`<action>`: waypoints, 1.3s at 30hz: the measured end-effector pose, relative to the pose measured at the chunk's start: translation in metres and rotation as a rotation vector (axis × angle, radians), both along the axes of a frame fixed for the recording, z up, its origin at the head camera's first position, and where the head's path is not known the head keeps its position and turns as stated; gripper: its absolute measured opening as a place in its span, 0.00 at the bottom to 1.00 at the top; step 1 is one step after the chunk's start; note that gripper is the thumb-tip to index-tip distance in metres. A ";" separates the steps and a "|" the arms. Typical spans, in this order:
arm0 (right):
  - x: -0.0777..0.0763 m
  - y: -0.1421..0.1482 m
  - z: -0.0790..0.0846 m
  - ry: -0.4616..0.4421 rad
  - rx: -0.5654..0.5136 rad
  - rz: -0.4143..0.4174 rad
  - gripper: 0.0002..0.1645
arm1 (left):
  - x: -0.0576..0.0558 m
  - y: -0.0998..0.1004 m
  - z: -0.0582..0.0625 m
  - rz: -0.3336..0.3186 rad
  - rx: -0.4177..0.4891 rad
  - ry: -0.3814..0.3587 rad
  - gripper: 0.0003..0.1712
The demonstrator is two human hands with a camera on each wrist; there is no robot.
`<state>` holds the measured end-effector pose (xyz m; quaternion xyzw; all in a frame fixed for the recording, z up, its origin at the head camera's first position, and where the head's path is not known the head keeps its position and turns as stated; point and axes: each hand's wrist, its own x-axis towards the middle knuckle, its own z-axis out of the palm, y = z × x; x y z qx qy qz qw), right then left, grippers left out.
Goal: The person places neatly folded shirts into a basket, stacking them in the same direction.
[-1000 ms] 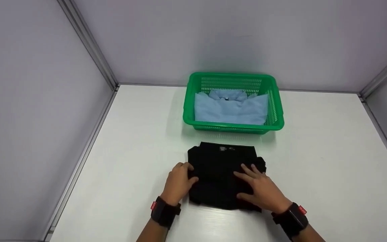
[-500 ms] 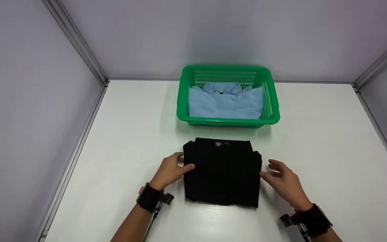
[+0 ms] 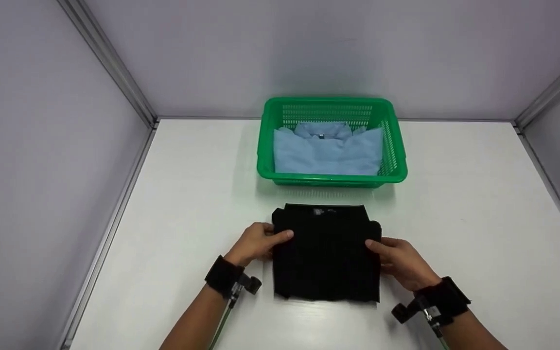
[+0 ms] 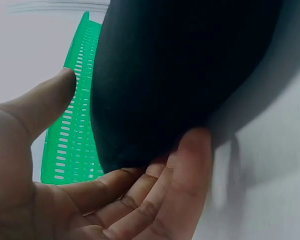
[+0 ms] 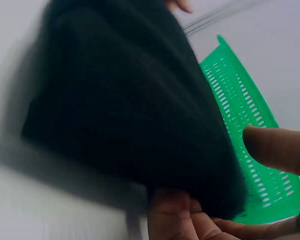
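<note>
A folded black shirt, with a small pale print at its neckline, is between my hands in front of the green basket. My left hand holds its left side, fingers under the edge and thumb over the top in the head view. On the opposite side my right hand holds it the same way. In the left wrist view the fingers reach beneath the dark cloth. The right wrist view shows the other hand's fingers under the cloth too, with a shadow below it.
Just beyond the shirt stands a green plastic basket with a folded light blue shirt inside. The white table ends at a back wall and at side panels left and right.
The right hand has lifted off the shirt's top, moved out to its right side and slid its fingers under the edge. The left hand's fingers have also gone under their edge.
</note>
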<state>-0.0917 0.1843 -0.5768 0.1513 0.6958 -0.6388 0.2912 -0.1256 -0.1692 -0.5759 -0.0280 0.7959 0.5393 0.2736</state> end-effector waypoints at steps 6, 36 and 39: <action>-0.002 -0.008 0.002 0.023 -0.032 0.015 0.41 | 0.000 0.009 0.001 -0.009 0.128 -0.086 0.32; 0.004 0.000 0.015 0.105 -0.150 0.110 0.46 | 0.018 0.037 -0.006 0.125 0.463 -0.169 0.42; 0.004 0.004 0.020 0.118 -0.169 0.118 0.46 | 0.018 0.034 0.000 0.122 0.476 -0.155 0.43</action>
